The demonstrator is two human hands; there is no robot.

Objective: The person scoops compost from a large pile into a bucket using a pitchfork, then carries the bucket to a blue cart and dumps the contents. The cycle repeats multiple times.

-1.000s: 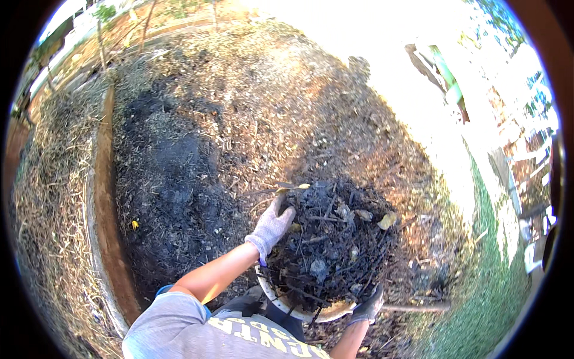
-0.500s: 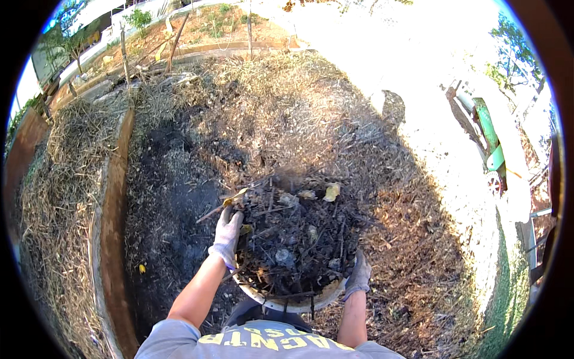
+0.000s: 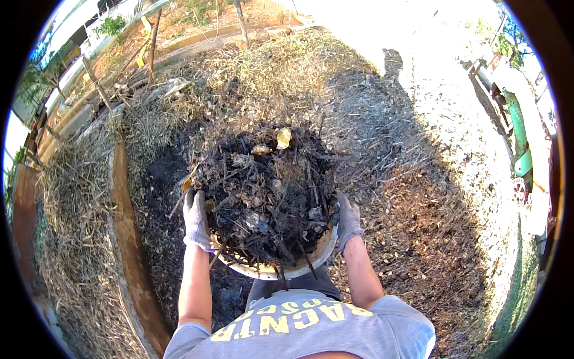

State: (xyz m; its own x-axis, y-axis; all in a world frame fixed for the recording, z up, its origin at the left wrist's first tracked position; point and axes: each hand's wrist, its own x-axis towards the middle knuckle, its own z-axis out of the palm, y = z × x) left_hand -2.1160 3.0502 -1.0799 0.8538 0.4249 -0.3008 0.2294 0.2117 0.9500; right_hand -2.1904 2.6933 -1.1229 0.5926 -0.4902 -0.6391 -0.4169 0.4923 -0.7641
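Left hand (image 3: 197,222) and right hand (image 3: 349,222) are flanking the basin (image 3: 323,253), fingers holding its sides, likely balancing that debris heap (image 3: 269,200)!

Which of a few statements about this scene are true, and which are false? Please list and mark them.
1. The left hand and right hand, in grey fabric gloves, are at opposite sides of a round, pale-rimmed container. True.
2. The container is empty. False: it is heaped with dark, twiggy debris.
3. A flat, pale yellow, leaf-like piece lies on the heap. True.
4. The long, brown wooden board is right of the container. False: the board is left.
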